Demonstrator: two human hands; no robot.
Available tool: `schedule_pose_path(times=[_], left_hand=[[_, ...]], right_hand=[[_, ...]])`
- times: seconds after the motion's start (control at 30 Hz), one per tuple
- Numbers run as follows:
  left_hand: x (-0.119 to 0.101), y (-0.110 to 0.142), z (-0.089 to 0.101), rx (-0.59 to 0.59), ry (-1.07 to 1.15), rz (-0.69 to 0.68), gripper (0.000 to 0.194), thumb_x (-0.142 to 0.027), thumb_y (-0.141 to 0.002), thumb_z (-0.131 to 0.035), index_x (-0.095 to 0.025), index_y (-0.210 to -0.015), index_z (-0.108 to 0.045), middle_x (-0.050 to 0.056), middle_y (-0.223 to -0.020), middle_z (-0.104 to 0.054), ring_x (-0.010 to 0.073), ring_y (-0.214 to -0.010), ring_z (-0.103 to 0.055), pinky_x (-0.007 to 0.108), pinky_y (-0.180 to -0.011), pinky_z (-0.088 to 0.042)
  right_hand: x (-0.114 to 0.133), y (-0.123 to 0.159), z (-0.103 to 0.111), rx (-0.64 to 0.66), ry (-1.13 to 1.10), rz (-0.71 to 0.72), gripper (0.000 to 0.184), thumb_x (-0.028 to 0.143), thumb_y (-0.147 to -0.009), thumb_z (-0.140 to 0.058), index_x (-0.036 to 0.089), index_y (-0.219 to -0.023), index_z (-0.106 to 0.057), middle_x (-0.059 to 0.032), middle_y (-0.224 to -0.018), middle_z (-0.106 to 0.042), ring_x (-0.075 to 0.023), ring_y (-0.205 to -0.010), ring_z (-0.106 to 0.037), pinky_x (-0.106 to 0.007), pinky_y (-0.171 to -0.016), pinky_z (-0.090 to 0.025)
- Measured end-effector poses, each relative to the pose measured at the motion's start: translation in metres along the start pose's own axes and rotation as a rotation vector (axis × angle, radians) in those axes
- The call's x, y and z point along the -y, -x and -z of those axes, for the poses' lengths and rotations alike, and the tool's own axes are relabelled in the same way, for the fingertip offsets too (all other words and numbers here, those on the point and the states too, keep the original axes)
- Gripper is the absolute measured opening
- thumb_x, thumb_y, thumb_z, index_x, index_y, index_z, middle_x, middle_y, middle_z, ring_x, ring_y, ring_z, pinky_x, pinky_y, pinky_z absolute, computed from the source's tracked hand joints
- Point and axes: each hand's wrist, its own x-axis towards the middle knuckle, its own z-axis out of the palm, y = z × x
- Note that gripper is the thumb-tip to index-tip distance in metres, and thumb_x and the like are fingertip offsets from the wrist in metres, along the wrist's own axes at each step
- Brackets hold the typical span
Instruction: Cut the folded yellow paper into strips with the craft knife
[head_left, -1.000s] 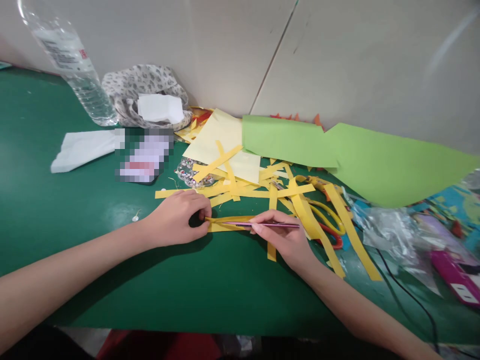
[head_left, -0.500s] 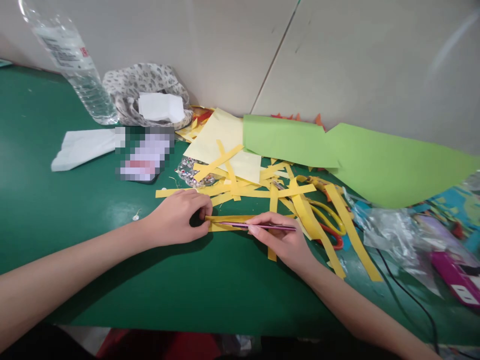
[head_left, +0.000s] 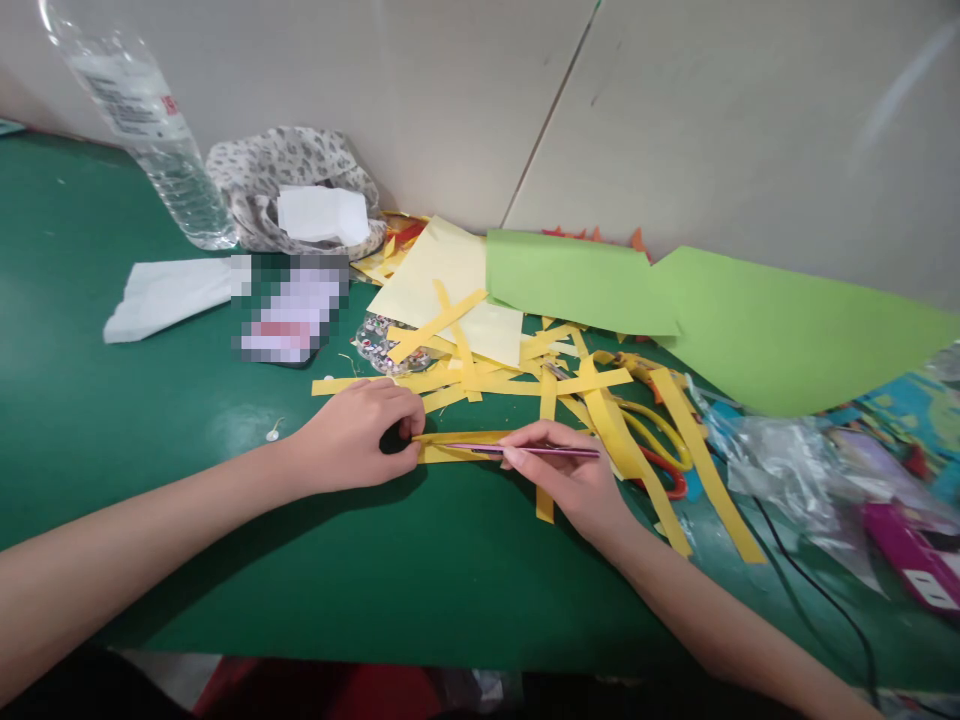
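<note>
My left hand (head_left: 367, 435) pinches the left end of a folded yellow paper strip (head_left: 457, 455) between thumb and fingers, just above the green table. In my right hand (head_left: 566, 475) is a slim pink tool with a pointed tip, which looks like tweezers (head_left: 555, 452). Its tip points left and lies along the folded strip, a little away from my left fingertips. The strip's right part is hidden behind my right hand. Just beyond both hands lies a loose pile of yellow paper strips (head_left: 510, 386).
Scissors with yellow and red handles (head_left: 675, 440) lie under strips at the right, near a clear plastic bag (head_left: 787, 480) and a black cable (head_left: 814, 580). Green paper (head_left: 780, 330) leans by the wall. Left stand a water bottle (head_left: 142, 130), a phone (head_left: 296, 310) and a patterned cloth bag (head_left: 300, 155).
My right hand has slid slightly to the right with the pink tool, along the strip. My left hand has stayed almost still.
</note>
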Motion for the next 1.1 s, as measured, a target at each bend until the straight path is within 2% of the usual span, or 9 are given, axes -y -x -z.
schedule_pose_path(times=[0.13, 0.37, 0.5, 0.97, 1.1], left_hand=[[-0.001, 0.0, 0.001, 0.004, -0.008, -0.002, 0.007, -0.023, -0.079, -0.05, -0.018, -0.075, -0.053, 0.0, -0.072, -0.06, 0.0143, -0.067, -0.052, 0.029, -0.068, -0.04], [0.0, 0.0, 0.001, 0.009, -0.001, 0.004, 0.008, -0.024, -0.08, -0.05, -0.019, -0.075, -0.052, 0.0, -0.074, -0.06, 0.0149, -0.069, -0.052, 0.03, -0.069, -0.04], [0.0, 0.001, 0.001, 0.015, 0.004, 0.01, 0.008, -0.024, -0.08, -0.051, -0.018, -0.075, -0.052, -0.001, -0.074, -0.06, 0.0144, -0.069, -0.051, 0.03, -0.069, -0.04], [-0.001, 0.0, 0.001, 0.012, 0.001, 0.004, 0.009, -0.024, -0.081, -0.049, -0.018, -0.074, -0.052, 0.0, -0.073, -0.06, 0.0143, -0.069, -0.052, 0.03, -0.07, -0.04], [-0.001, 0.0, 0.001, 0.011, 0.001, 0.008, 0.009, -0.024, -0.081, -0.049, -0.018, -0.075, -0.052, -0.001, -0.073, -0.059, 0.0141, -0.069, -0.052, 0.03, -0.07, -0.04]], right_hand=[[-0.007, 0.0, 0.003, -0.039, -0.056, -0.028, 0.012, 0.034, -0.077, -0.071, 0.022, -0.076, -0.069, -0.0019, -0.072, -0.07, -0.0159, -0.065, -0.066, -0.031, -0.064, -0.056], [-0.022, 0.0, 0.009, -0.117, -0.105, 0.014, 0.008, 0.029, -0.078, -0.069, 0.022, -0.075, -0.069, -0.0006, -0.07, -0.066, -0.0162, -0.065, -0.063, -0.03, -0.061, -0.053], [-0.021, -0.001, 0.011, -0.137, -0.148, 0.011, 0.003, 0.024, -0.077, -0.07, 0.023, -0.074, -0.069, 0.0007, -0.069, -0.065, -0.015, -0.063, -0.062, -0.029, -0.062, -0.052], [-0.016, -0.004, 0.018, -0.28, -0.215, 0.013, 0.01, 0.015, -0.067, -0.065, 0.022, -0.061, -0.069, 0.0011, -0.061, -0.062, -0.0137, -0.058, -0.057, -0.027, -0.056, -0.046], [-0.02, -0.003, 0.019, -0.219, -0.225, 0.037, 0.007, 0.018, -0.07, -0.068, 0.023, -0.067, -0.071, 0.0015, -0.066, -0.065, -0.0132, -0.062, -0.06, -0.026, -0.059, -0.047]])
